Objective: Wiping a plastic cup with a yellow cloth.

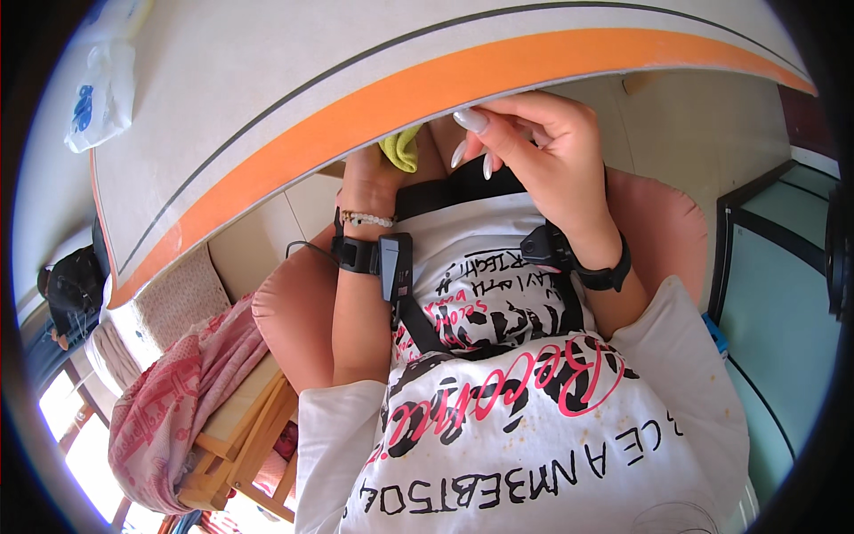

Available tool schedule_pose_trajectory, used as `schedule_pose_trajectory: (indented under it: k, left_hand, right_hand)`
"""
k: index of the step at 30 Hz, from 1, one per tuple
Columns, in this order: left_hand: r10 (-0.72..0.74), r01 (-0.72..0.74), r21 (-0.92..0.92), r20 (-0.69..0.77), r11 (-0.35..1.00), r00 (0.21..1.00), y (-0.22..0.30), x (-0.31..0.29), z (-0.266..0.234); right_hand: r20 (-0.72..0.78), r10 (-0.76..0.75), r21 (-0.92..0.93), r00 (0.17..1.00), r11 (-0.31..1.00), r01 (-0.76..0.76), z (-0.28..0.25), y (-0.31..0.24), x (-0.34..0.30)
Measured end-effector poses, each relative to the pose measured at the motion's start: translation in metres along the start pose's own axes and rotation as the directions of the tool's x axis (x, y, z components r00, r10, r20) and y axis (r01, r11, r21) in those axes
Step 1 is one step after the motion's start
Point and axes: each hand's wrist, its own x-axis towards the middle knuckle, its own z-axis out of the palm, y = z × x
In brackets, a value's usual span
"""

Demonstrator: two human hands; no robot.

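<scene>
My left hand (369, 178) is partly beneath the table's near edge, so its fingers are mostly hidden. A yellow-green cloth (401, 149) bunches out beside its palm, and the hand appears wrapped round it. To the right, my right hand (556, 147) is raised at the orange-banded rim of the table (391, 93). Its thumb and index finger press together in a pinch right by that rim, the other fingers curled below. Whatever lies between the two fingertips, if anything, is too small or hidden to make out.
A clear plastic bag with blue print (102, 98) lies at the table's far left. I sit in a pink chair (298, 307). A wooden stand draped with a pink-and-white cloth (182, 405) is on the left. A glass-topped unit (783, 294) stands close on the right.
</scene>
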Motion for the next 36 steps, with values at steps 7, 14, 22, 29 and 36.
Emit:
schedule_pose_trajectory:
  k: [7, 14, 22, 29, 36]
  left_hand:
    - [0.04, -0.039, 0.038, -0.038, 0.999, 0.998, -0.002, 0.002, 0.002]
    - [0.045, -0.043, 0.036, -0.082, 0.998, 0.996, -0.002, 0.002, 0.0]
    - [0.064, -0.059, 0.054, -0.084, 0.997, 0.994, -0.003, 0.002, -0.001]
    - [0.085, -0.087, -0.019, -0.102, 0.996, 0.991, -0.004, 0.003, 0.003]
    - [0.087, -0.09, -0.032, -0.103, 0.995, 0.991, -0.003, 0.001, 0.006]
  right_hand:
    - [-0.058, 0.041, -0.041, 0.997, 0.998, -0.043, 0.006, -0.005, -0.003]
    - [-0.054, 0.073, -0.077, 0.996, 0.994, -0.077, 0.005, -0.006, -0.001]
    - [-0.053, -0.055, -0.025, 0.997, 0.998, 0.054, 0.005, 0.005, -0.001]
    - [-0.077, -0.096, -0.044, 0.992, 0.995, 0.093, 0.007, 0.003, -0.001]
    - [-0.116, -0.121, -0.238, 0.986, 0.967, 0.09, 0.009, 0.004, 0.0]
